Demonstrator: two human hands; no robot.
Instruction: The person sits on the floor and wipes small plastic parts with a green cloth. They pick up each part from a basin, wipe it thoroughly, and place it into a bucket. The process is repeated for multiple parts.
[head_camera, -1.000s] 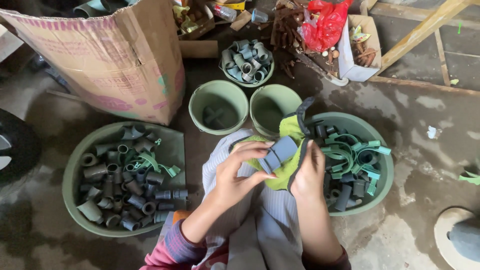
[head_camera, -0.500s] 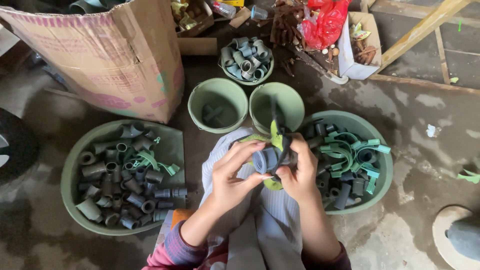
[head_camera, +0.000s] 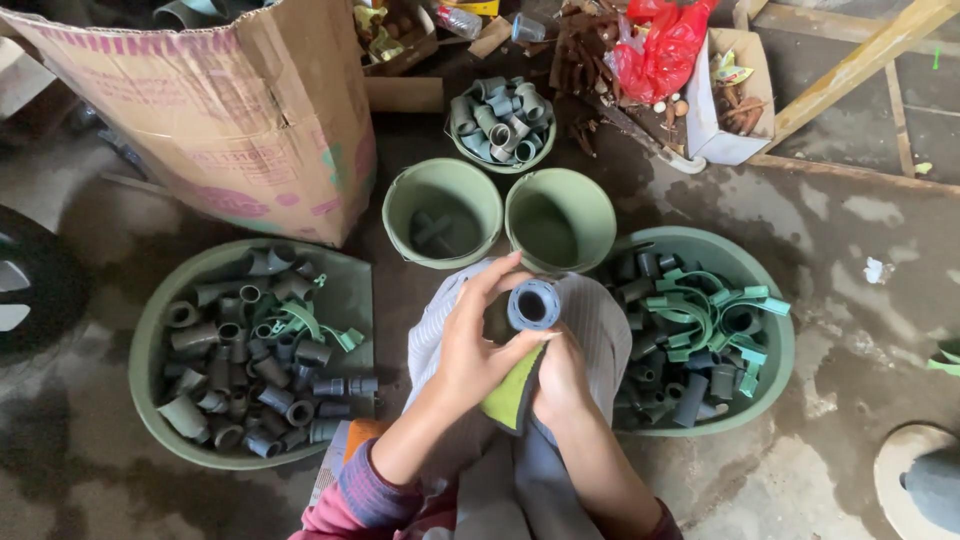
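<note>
- Compared with a second ago, the short grey pipe fitting (head_camera: 533, 303) has turned: then it lay sideways across a yellow-green cloth, and now its round open end faces up toward the camera.
- The cloth (head_camera: 512, 392), half a second ago bunched over the fitting, has dropped below it and now shows as a yellow-green fold between the two wrists. Judging by this, the wiping of the outside looks finished and the opening is being checked or cleaned.
- The left hand (head_camera: 470, 350) is half open. Its thumb and forefinger curve around the left side of the fitting, touching its rim; the other fingers are loosely bent and spread.
- The right hand (head_camera: 562, 375) sits under and to the right of the fitting, fingers curled closed around its lower part together with the cloth. Whether the fingertips press the fitting itself cannot be seen.
- The fitting is held above the person's lap, over a pale grey garment, near the middle of the scene.
- To the left, a green basin (head_camera: 150, 330) holds many dark grey fittings.
- To the right, a second green basin (head_camera: 780, 345) holds grey fittings and green clamps.
- Just beyond the hands stand two small green buckets (head_camera: 442, 185); farther off are a bowl of fittings (head_camera: 500, 120) and a cardboard box (head_camera: 230, 110).
</note>
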